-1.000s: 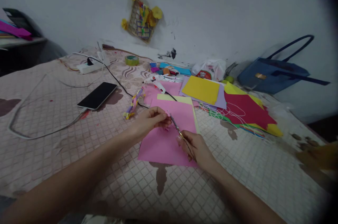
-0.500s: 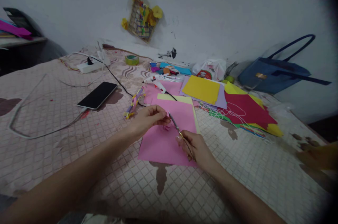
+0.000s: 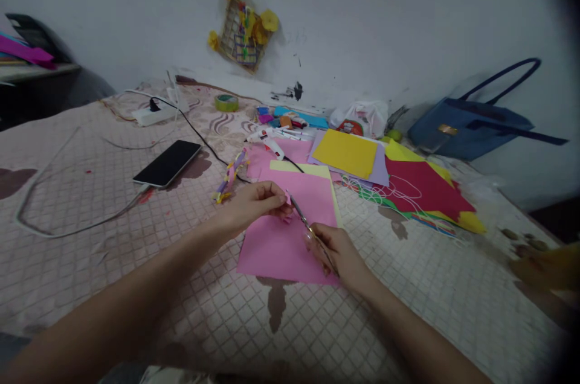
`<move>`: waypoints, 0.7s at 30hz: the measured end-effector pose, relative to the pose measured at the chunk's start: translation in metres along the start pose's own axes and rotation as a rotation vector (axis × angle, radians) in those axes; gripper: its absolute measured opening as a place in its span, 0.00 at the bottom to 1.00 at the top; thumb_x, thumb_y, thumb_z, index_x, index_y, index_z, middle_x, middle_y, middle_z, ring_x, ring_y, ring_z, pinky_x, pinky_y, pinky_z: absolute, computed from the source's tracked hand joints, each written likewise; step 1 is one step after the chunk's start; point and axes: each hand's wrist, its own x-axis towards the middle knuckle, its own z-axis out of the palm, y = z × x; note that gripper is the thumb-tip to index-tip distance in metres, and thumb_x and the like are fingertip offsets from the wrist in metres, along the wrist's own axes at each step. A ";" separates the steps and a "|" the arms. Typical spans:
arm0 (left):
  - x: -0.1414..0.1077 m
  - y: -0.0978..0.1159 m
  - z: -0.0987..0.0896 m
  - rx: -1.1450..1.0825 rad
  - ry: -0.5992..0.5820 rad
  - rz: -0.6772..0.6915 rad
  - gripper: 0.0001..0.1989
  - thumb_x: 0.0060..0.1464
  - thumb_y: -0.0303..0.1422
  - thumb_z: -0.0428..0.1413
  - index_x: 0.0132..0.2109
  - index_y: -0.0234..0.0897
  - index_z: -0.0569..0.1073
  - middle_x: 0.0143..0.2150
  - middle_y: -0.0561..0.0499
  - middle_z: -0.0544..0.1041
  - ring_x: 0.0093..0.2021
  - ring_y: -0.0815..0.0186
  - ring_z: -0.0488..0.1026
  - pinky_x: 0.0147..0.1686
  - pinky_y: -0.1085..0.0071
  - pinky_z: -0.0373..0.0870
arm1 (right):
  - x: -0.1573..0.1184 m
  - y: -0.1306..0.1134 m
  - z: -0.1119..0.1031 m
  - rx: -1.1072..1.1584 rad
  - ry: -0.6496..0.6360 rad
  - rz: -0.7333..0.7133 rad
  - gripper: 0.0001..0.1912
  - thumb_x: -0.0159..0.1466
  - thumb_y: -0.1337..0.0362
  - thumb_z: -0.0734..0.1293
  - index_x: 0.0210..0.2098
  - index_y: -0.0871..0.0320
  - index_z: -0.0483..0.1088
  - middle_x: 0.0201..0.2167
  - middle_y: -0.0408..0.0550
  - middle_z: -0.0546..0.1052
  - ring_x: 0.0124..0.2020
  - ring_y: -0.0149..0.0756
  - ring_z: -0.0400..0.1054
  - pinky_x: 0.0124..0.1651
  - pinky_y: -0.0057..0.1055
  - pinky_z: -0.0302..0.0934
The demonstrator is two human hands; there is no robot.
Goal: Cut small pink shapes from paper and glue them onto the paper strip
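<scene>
Hardly anything's moved since a second ago, just a tiny shift of the left hand (image 3: 263, 204), which is pinching a small pink paper piece (image 3: 287, 197) beside the tips of the scissors (image 3: 299, 213), with the right hand (image 3: 336, 250) wrapped around their handles, above a pink sheet (image 3: 272, 254).

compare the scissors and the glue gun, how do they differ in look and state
Look: the scissors have grey metallic blades and a gold tone near the handles; the glue gun is white with red. State: the right hand holds the scissors; the glue gun lies farther off, untouched. Cord: the glue gun has a black cord; the scissors have none. Both are hand tools.
</scene>
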 end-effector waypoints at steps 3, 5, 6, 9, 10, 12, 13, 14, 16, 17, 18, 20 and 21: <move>0.000 0.000 0.000 -0.011 0.011 -0.011 0.06 0.49 0.29 0.57 0.31 0.30 0.67 0.28 0.48 0.75 0.30 0.67 0.74 0.37 0.66 0.70 | 0.000 -0.002 -0.001 -0.011 0.003 0.007 0.20 0.61 0.49 0.57 0.22 0.58 0.61 0.14 0.36 0.58 0.14 0.25 0.53 0.16 0.22 0.48; 0.000 0.000 0.000 -0.020 0.015 -0.016 0.06 0.48 0.29 0.57 0.31 0.30 0.67 0.28 0.48 0.75 0.31 0.67 0.74 0.37 0.66 0.70 | 0.000 -0.002 -0.001 -0.015 -0.004 0.008 0.20 0.61 0.48 0.57 0.22 0.58 0.61 0.14 0.36 0.58 0.14 0.25 0.53 0.16 0.22 0.48; 0.000 0.000 0.000 -0.026 0.017 -0.018 0.06 0.48 0.29 0.57 0.31 0.30 0.67 0.28 0.48 0.75 0.30 0.68 0.74 0.36 0.67 0.70 | 0.000 -0.002 -0.001 -0.017 -0.007 0.009 0.20 0.61 0.48 0.57 0.23 0.58 0.61 0.13 0.36 0.57 0.14 0.25 0.53 0.16 0.22 0.48; 0.000 0.001 0.000 -0.035 0.020 -0.017 0.06 0.47 0.29 0.57 0.30 0.30 0.67 0.28 0.48 0.75 0.30 0.68 0.74 0.35 0.68 0.70 | 0.000 0.000 -0.002 -0.024 -0.006 0.007 0.20 0.61 0.49 0.57 0.23 0.58 0.61 0.13 0.36 0.57 0.14 0.25 0.52 0.16 0.22 0.47; 0.000 0.001 0.000 -0.035 0.020 -0.016 0.06 0.47 0.29 0.57 0.30 0.30 0.68 0.29 0.48 0.75 0.30 0.68 0.74 0.35 0.68 0.70 | 0.000 0.001 -0.002 -0.026 -0.004 0.006 0.20 0.61 0.49 0.57 0.23 0.58 0.61 0.13 0.36 0.56 0.13 0.25 0.52 0.16 0.22 0.47; 0.000 0.002 -0.001 -0.031 0.018 -0.016 0.06 0.48 0.29 0.57 0.30 0.30 0.68 0.29 0.48 0.75 0.30 0.67 0.74 0.35 0.69 0.70 | 0.000 0.001 -0.003 -0.026 -0.006 0.005 0.20 0.61 0.49 0.57 0.22 0.58 0.60 0.13 0.36 0.57 0.13 0.25 0.52 0.16 0.22 0.47; 0.000 0.002 -0.001 -0.029 0.019 -0.015 0.06 0.48 0.29 0.57 0.30 0.30 0.68 0.29 0.47 0.75 0.30 0.67 0.74 0.35 0.69 0.70 | 0.001 0.001 -0.004 -0.024 -0.005 0.005 0.20 0.61 0.49 0.57 0.22 0.58 0.60 0.13 0.36 0.57 0.13 0.25 0.51 0.16 0.22 0.47; 0.000 0.003 -0.001 -0.028 0.023 -0.015 0.06 0.48 0.29 0.57 0.30 0.30 0.68 0.29 0.47 0.75 0.30 0.67 0.74 0.35 0.69 0.70 | 0.001 0.000 -0.004 -0.022 -0.004 0.005 0.20 0.61 0.49 0.58 0.21 0.57 0.59 0.13 0.36 0.57 0.13 0.25 0.51 0.16 0.22 0.47; 0.000 0.003 -0.001 -0.027 0.027 -0.015 0.06 0.47 0.29 0.57 0.30 0.30 0.68 0.29 0.47 0.75 0.31 0.68 0.74 0.35 0.69 0.70 | 0.001 0.000 -0.005 -0.014 0.001 0.007 0.21 0.60 0.49 0.58 0.20 0.57 0.58 0.12 0.36 0.57 0.13 0.25 0.51 0.15 0.22 0.46; 0.000 0.003 -0.001 -0.027 0.025 -0.016 0.06 0.47 0.29 0.58 0.30 0.30 0.68 0.29 0.47 0.75 0.31 0.68 0.74 0.35 0.69 0.70 | 0.001 -0.001 -0.005 -0.008 0.001 0.010 0.21 0.60 0.49 0.59 0.20 0.57 0.58 0.12 0.36 0.57 0.13 0.24 0.51 0.15 0.22 0.46; 0.000 0.003 -0.001 -0.028 0.022 -0.016 0.06 0.47 0.29 0.58 0.30 0.30 0.68 0.29 0.48 0.75 0.31 0.68 0.74 0.35 0.69 0.70 | 0.001 -0.001 -0.005 0.000 -0.002 0.013 0.20 0.60 0.49 0.59 0.20 0.57 0.58 0.12 0.36 0.57 0.13 0.24 0.52 0.15 0.22 0.46; 0.000 0.004 -0.002 -0.022 0.010 -0.013 0.07 0.47 0.30 0.58 0.30 0.31 0.68 0.29 0.48 0.75 0.30 0.68 0.74 0.35 0.69 0.70 | 0.001 -0.001 -0.005 0.024 -0.016 0.027 0.20 0.59 0.50 0.59 0.20 0.57 0.58 0.12 0.35 0.57 0.12 0.24 0.52 0.14 0.21 0.47; 0.000 0.004 -0.002 -0.016 0.000 -0.010 0.07 0.47 0.30 0.58 0.30 0.31 0.68 0.29 0.48 0.75 0.30 0.68 0.74 0.35 0.69 0.70 | 0.000 -0.001 -0.005 0.045 -0.026 0.040 0.19 0.60 0.50 0.59 0.21 0.58 0.59 0.12 0.35 0.56 0.12 0.24 0.51 0.14 0.21 0.47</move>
